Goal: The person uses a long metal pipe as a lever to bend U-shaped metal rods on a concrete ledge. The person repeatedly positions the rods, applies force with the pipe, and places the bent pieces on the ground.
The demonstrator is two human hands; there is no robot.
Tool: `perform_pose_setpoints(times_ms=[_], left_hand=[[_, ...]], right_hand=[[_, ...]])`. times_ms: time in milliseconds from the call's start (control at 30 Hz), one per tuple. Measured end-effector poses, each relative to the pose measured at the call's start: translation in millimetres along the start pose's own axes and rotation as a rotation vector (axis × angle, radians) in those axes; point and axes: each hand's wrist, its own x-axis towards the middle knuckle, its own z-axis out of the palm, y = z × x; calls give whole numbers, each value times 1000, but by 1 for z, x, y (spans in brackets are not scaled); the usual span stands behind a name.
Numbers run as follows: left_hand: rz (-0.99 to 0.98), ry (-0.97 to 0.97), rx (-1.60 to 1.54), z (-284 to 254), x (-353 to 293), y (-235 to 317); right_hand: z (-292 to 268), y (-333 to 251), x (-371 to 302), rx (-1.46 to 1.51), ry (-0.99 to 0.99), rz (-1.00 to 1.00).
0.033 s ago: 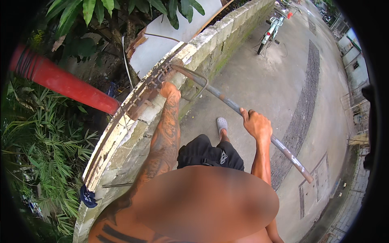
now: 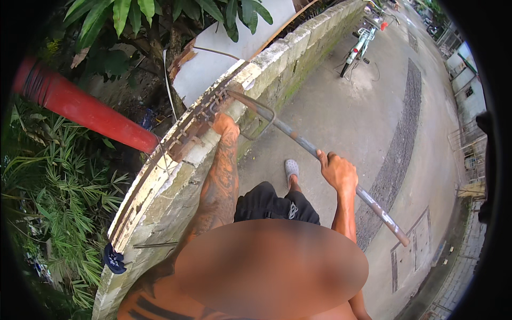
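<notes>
My right hand (image 2: 340,170) is wrapped round a long grey metal pipe (image 2: 301,142). The pipe slants from the top of a block wall down to the lower right. At its upper end, a thin metal rod (image 2: 275,115) is bent into an angular loop. My left hand (image 2: 226,126) is closed at the wall's edge, gripping the near end of this rod; its fingertips are partly hidden. Just beside it, a brown board with several short metal pegs (image 2: 202,113) lies along the wall top. The pipe's upper end rests by those pegs.
The block wall (image 2: 290,66) curves along my left. Beyond it are a red tube (image 2: 101,114), a white panel (image 2: 210,66) and green plants (image 2: 64,197). A bicycle (image 2: 358,49) stands on the concrete lane ahead. A dark cloth (image 2: 114,260) hangs on the near wall end.
The pipe's free lower end has swung slightly down and towards me, with my right hand still round it. My left hand keeps its place at the wall.
</notes>
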Motion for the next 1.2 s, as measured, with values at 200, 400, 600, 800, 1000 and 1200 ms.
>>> perform_pose_setpoints(times_ms=[200, 400, 600, 800, 1000, 1200], left_hand=[[-92, 66, 102, -1, -38, 13], [-152, 20, 59, -8, -18, -2], [-171, -1, -93, 1, -6, 5], [-141, -203, 30, 13, 5, 13], [-152, -259, 14, 13, 6, 15], [-204, -226, -52, -7, 1, 6]], right_hand=[[2, 16, 29, -35, -73, 30], [14, 17, 30, -5, -68, 53], [12, 5, 20, -1, 38, 70], [6, -6, 0, 37, 70, 48], [18, -17, -31, 40, 115, 36], [2, 21, 9, 84, -137, -147]])
